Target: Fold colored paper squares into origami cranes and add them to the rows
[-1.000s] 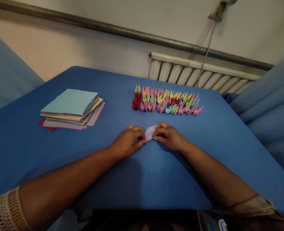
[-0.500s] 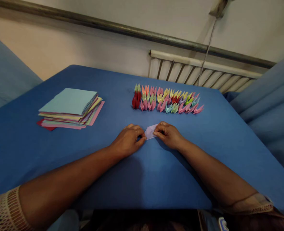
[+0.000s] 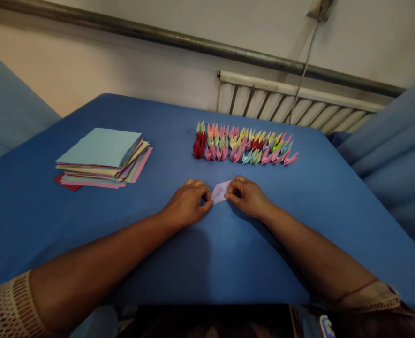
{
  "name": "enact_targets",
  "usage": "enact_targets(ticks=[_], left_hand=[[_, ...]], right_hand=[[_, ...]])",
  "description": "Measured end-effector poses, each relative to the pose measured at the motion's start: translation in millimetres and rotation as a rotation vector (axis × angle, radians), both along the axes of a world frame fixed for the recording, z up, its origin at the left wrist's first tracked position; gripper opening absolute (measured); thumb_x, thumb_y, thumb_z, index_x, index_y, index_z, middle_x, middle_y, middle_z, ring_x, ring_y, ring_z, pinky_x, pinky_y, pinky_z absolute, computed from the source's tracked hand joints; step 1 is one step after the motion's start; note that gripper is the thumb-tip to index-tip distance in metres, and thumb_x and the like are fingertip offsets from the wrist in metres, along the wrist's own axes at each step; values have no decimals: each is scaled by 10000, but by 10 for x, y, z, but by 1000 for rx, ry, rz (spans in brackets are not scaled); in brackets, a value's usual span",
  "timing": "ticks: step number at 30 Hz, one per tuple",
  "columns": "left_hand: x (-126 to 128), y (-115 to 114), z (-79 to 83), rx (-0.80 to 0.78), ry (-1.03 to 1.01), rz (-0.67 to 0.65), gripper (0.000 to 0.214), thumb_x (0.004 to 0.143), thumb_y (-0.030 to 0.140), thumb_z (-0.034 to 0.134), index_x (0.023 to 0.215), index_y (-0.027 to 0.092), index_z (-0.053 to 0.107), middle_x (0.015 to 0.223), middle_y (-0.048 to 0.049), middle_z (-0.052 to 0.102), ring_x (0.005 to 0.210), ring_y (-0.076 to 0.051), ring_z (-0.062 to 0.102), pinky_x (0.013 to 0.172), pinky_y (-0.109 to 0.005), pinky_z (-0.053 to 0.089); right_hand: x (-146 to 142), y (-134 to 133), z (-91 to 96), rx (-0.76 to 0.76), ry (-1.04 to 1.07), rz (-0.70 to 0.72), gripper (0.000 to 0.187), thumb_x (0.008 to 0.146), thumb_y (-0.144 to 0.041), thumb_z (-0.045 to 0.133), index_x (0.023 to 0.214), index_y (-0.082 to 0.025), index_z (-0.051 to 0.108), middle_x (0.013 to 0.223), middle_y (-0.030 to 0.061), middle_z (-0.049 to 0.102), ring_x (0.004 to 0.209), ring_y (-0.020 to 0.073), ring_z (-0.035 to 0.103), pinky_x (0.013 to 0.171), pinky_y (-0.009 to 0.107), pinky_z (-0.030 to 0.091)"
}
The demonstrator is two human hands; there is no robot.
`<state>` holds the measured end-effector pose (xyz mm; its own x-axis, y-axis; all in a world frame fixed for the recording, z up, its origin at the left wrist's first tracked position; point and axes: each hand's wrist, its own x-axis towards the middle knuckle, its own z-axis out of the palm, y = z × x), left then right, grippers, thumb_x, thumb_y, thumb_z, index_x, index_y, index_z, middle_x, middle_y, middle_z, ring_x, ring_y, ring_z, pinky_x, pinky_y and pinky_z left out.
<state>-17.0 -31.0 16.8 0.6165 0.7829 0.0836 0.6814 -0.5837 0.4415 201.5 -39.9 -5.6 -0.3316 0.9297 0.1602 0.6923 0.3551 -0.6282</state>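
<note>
A small piece of folded lilac paper point(image 3: 220, 193) is held just above or on the blue tabletop, between my two hands. My left hand point(image 3: 189, 201) pinches its left corner between thumb and fingers. At the paper's right end, my right hand point(image 3: 245, 195) pinches it the same way, and the fingers cover that end. Beyond my hands stand several rows of folded paper cranes point(image 3: 242, 145) in pink, red, yellow, green and blue. To the left lies a stack of square coloured paper point(image 3: 100, 148), with a light blue sheet on top.
A blue cloth point(image 3: 151, 277) covers the table. Behind its far edge are a white radiator point(image 3: 263, 101), a pipe point(image 3: 179, 41) along the wall and a hanging cord point(image 3: 303, 70). Blue curtains point(image 3: 400, 155) hang at the right and left sides.
Almost nothing differs. Both hands keep their pinch on the lilac paper, with only a very slight shift of the fingers and the view.
</note>
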Motion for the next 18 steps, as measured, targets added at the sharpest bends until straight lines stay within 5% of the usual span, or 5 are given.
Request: enact_targets(ticks=[5, 11, 18], left_hand=[[-7, 18, -28, 8, -58, -68, 253, 879, 263, 556, 1117, 195, 606, 1085, -60, 650, 973, -215, 550, 891, -377, 417], [28, 22, -30, 59, 41, -109, 228, 929, 234, 489, 1061, 203, 672, 1019, -60, 665, 913, -202, 566, 855, -367, 421], [37, -17, -55, 159, 89, -172, 254, 926, 199, 493, 1091, 234, 682, 1090, -39, 670, 950, -209, 568, 854, -368, 424]], right_hand=[[-10, -4, 17, 14, -15, 17, 126, 840, -195, 625, 728, -184, 569, 792, -2, 541, 745, 130, 523, 709, 270, 412], [-17, -24, 13, 38, -81, -1, 47, 836, -215, 625, 868, -187, 605, 859, 27, 571, 802, 164, 553, 755, 309, 451], [34, 0, 11, 150, -169, 153, 421, 881, -217, 562, 1299, -260, 532, 1364, 79, 505, 1232, 244, 460, 1012, 445, 363]])
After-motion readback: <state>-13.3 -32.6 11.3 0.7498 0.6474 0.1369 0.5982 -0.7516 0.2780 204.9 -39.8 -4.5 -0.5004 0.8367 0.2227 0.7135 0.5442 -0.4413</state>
